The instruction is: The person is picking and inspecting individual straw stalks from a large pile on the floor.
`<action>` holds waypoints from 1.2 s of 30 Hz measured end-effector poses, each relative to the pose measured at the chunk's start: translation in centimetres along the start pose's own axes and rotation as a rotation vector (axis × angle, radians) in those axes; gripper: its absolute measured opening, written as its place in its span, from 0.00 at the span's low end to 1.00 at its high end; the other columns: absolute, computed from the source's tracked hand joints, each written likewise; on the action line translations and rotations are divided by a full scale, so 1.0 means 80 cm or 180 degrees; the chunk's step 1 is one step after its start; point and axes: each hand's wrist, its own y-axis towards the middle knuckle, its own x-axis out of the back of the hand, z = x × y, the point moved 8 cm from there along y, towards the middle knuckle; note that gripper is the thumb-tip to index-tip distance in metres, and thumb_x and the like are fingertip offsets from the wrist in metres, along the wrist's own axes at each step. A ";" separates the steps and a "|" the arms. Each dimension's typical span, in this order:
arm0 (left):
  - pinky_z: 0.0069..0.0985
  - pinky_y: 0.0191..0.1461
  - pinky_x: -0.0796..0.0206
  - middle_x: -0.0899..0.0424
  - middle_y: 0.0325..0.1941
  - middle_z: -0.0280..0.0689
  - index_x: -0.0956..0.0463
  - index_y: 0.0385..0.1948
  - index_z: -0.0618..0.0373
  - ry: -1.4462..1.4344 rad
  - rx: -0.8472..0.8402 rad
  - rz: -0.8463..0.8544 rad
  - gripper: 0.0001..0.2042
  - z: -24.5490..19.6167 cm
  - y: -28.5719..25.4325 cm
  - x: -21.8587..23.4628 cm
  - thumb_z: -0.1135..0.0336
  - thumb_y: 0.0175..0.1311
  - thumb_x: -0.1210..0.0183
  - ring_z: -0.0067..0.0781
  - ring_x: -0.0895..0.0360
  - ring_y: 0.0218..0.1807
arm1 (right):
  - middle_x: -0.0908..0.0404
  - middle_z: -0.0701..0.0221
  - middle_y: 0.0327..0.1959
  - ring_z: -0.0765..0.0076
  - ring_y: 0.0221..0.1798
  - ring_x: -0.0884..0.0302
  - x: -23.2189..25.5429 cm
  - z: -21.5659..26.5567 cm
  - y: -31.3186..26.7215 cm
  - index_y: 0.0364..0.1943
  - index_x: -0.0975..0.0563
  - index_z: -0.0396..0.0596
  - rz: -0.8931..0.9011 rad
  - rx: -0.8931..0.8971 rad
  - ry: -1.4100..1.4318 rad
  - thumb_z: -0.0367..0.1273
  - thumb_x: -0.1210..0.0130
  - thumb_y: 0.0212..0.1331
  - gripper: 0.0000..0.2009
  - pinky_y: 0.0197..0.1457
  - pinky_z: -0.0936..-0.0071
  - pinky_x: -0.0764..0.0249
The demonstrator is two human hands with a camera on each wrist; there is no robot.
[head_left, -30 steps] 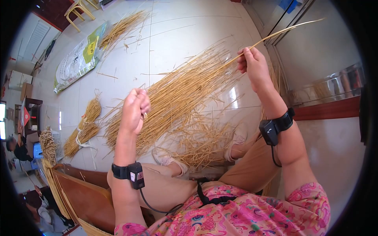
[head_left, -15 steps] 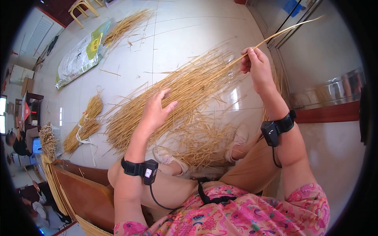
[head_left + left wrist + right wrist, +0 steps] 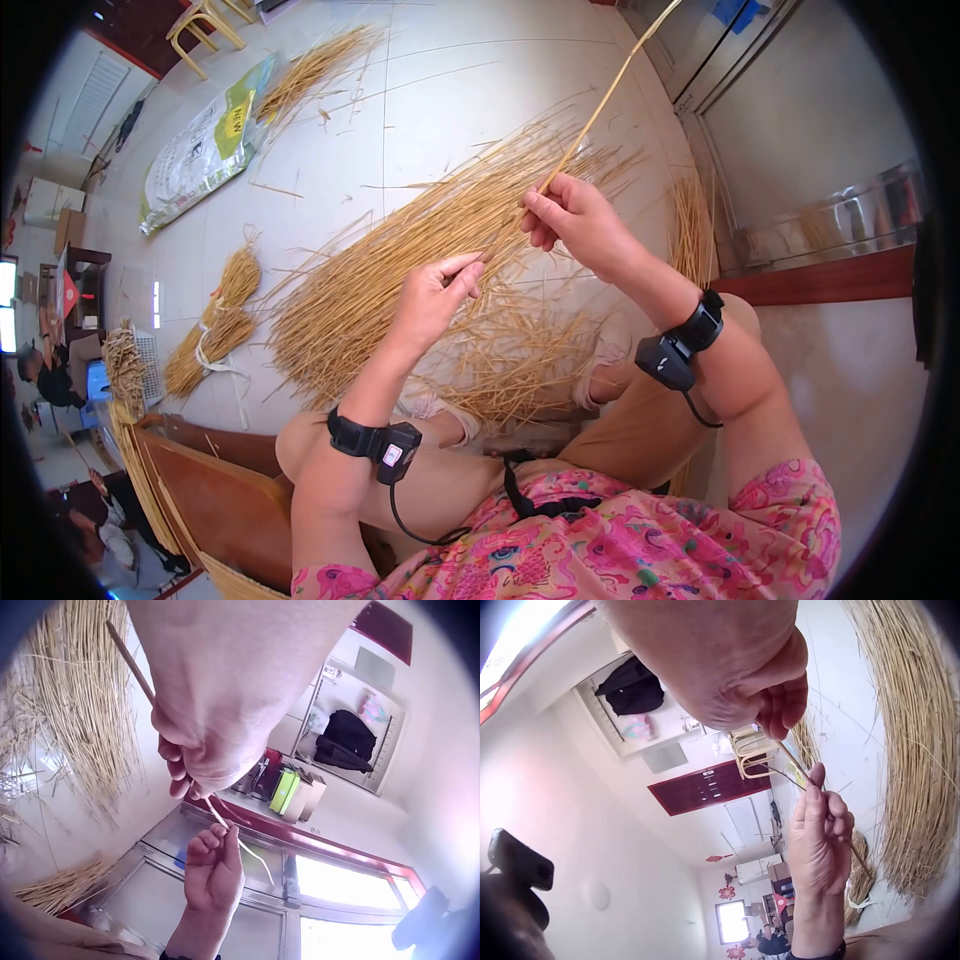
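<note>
A long straw stalk (image 3: 603, 108) runs between the two hands and slants up past the right one toward the glass door. The left hand (image 3: 432, 305) pinches it between thumb and fingers. A short way farther along, the right hand (image 3: 582, 226) pinches the same stalk, thumb against fingertips. In the right wrist view a thin dark strand (image 3: 781, 774) splits away from the stalk between the hands. The left wrist view shows the stalk's other end (image 3: 129, 661) sticking out beyond the left hand. Below the hands lies a wide heap of straw (image 3: 400, 260).
Loose straw scraps (image 3: 510, 370) lie around the person's shoes. To the left are a tied straw bundle (image 3: 225, 290) and a printed sack (image 3: 205, 150) with straw at its mouth. The glass door (image 3: 820, 150) stands at the right, a wooden chair (image 3: 215, 480) at the lower left.
The left hand first opened from a curl, then moved right and took hold of the stalk. The right hand came left and down, swinging the stalk steeper.
</note>
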 end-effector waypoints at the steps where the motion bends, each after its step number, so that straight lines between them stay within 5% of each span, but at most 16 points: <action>1: 0.15 0.36 0.34 0.20 0.26 0.31 0.24 0.48 0.63 -0.0029 0.0080 0.0006 0.14 0.000 0.000 0.000 0.66 0.64 0.47 0.15 0.27 0.28 | 0.24 0.70 0.25 0.79 0.25 0.27 0.002 -0.002 0.002 0.34 0.29 0.40 -0.0021 0.0017 0.0039 0.33 0.53 0.65 0.09 0.29 0.80 0.29; 7: 0.19 0.43 0.33 0.19 0.31 0.35 0.27 0.47 0.67 -0.1538 0.0014 -0.0602 0.14 0.006 0.008 0.023 0.65 0.69 0.54 0.24 0.23 0.37 | 0.24 0.70 0.26 0.78 0.25 0.28 0.027 -0.001 0.008 0.35 0.29 0.40 -0.0317 0.0049 0.0164 0.33 0.56 0.66 0.10 0.29 0.80 0.29; 11: 0.15 0.29 0.42 0.37 0.16 0.25 0.34 0.52 0.65 -0.2336 -0.0047 -0.0484 0.16 0.008 0.009 0.047 0.63 0.71 0.56 0.17 0.36 0.22 | 0.25 0.70 0.25 0.78 0.24 0.28 0.046 -0.002 0.009 0.35 0.28 0.40 -0.0535 0.0019 0.0305 0.33 0.57 0.66 0.10 0.29 0.80 0.30; 12: 0.13 0.21 0.53 0.46 0.14 0.23 0.33 0.52 0.65 -0.2189 0.0080 -0.0717 0.16 0.001 0.006 0.054 0.63 0.71 0.56 0.14 0.47 0.17 | 0.25 0.71 0.25 0.78 0.24 0.29 0.051 -0.001 0.009 0.35 0.28 0.40 -0.0587 0.0006 0.0353 0.33 0.57 0.66 0.10 0.29 0.80 0.30; 20: 0.11 0.15 0.62 0.44 0.14 0.22 0.33 0.51 0.67 -0.1585 -0.0181 -0.1527 0.15 -0.014 -0.014 0.139 0.67 0.71 0.59 0.10 0.51 0.13 | 0.27 0.72 0.25 0.79 0.24 0.30 0.124 0.026 0.006 0.35 0.28 0.42 -0.1413 0.0243 0.0138 0.34 0.57 0.66 0.10 0.27 0.80 0.32; 23: 0.11 0.14 0.62 0.42 0.14 0.21 0.32 0.51 0.68 -0.0853 0.0263 -0.0643 0.16 -0.024 -0.016 0.119 0.66 0.71 0.59 0.09 0.52 0.13 | 0.27 0.72 0.25 0.79 0.24 0.30 0.137 0.036 0.003 0.34 0.28 0.42 -0.1630 0.0407 0.0034 0.34 0.57 0.66 0.10 0.27 0.80 0.32; 24: 0.12 0.22 0.45 0.33 0.19 0.24 0.30 0.48 0.70 -0.0839 0.0205 0.0300 0.14 -0.015 -0.014 0.096 0.69 0.66 0.52 0.11 0.41 0.18 | 0.27 0.72 0.24 0.79 0.23 0.31 0.134 0.030 0.007 0.35 0.28 0.41 -0.1543 0.0395 0.0071 0.34 0.56 0.66 0.10 0.27 0.81 0.32; 26: 0.22 0.37 0.34 0.26 0.31 0.34 0.30 0.50 0.67 0.0624 -0.0610 0.1160 0.17 -0.037 -0.030 0.022 0.69 0.61 0.46 0.22 0.30 0.30 | 0.26 0.72 0.25 0.79 0.24 0.30 0.108 0.022 0.011 0.35 0.28 0.41 -0.1191 0.0342 0.0070 0.35 0.55 0.66 0.10 0.28 0.81 0.31; 29: 0.32 0.49 0.34 0.27 0.44 0.44 0.32 0.53 0.60 0.2745 -0.1769 0.0148 0.20 -0.071 -0.041 -0.014 0.67 0.58 0.42 0.37 0.28 0.43 | 0.23 0.71 0.27 0.79 0.26 0.27 0.049 -0.001 0.015 0.36 0.27 0.40 -0.0558 0.0233 0.0191 0.35 0.52 0.65 0.11 0.29 0.81 0.29; 32: 0.36 0.48 0.34 0.28 0.47 0.47 0.33 0.53 0.56 0.2616 -0.2344 -0.0959 0.21 -0.088 -0.040 -0.014 0.65 0.58 0.42 0.45 0.28 0.46 | 0.22 0.72 0.29 0.80 0.28 0.26 -0.013 -0.028 0.006 0.39 0.26 0.41 0.0088 0.0052 0.0563 0.34 0.51 0.65 0.09 0.32 0.82 0.28; 35: 0.39 0.43 0.33 0.25 0.43 0.49 0.34 0.53 0.54 0.1473 -0.1602 -0.0676 0.18 -0.043 -0.015 -0.012 0.65 0.61 0.46 0.48 0.26 0.43 | 0.22 0.73 0.28 0.82 0.27 0.27 -0.049 -0.036 -0.005 0.41 0.26 0.40 0.0515 -0.0029 0.0593 0.33 0.49 0.64 0.10 0.30 0.84 0.29; 36: 0.40 0.41 0.33 0.24 0.40 0.49 0.34 0.52 0.55 0.1792 -0.1319 -0.0579 0.16 -0.030 -0.011 -0.012 0.65 0.62 0.48 0.48 0.25 0.41 | 0.23 0.73 0.28 0.82 0.27 0.27 -0.055 -0.037 -0.007 0.42 0.26 0.40 0.0594 -0.0066 0.0438 0.33 0.49 0.63 0.10 0.30 0.84 0.30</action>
